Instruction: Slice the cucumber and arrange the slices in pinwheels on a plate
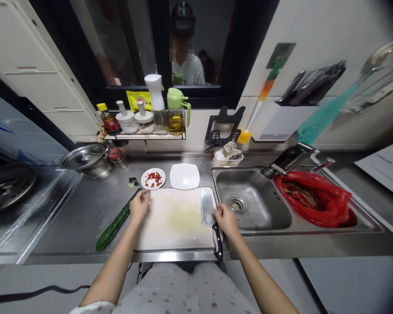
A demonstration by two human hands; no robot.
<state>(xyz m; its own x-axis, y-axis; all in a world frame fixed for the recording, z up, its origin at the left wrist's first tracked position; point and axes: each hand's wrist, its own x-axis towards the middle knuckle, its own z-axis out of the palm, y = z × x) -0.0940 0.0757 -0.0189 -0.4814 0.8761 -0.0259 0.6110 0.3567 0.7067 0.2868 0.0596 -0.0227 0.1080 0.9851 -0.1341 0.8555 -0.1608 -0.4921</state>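
Note:
A white cutting board (177,218) with a yellowish stain lies on the steel counter in front of me. My left hand (139,206) grips the board's left edge, fingers curled over it. My right hand (225,219) rests at the board's right edge, fingers touching a cleaver (208,209) that lies flat there, its black handle (218,242) pointing toward me. A long green cucumber (116,222) lies on the counter just left of my left hand.
Behind the board sit a small plate of chopped red chili (153,179) and a bare white plate (184,176). A sink (249,200) is on the right, with a red plastic bag (314,198) beyond it. A lidded pot (87,160) and a condiment rack (144,124) stand at the back left.

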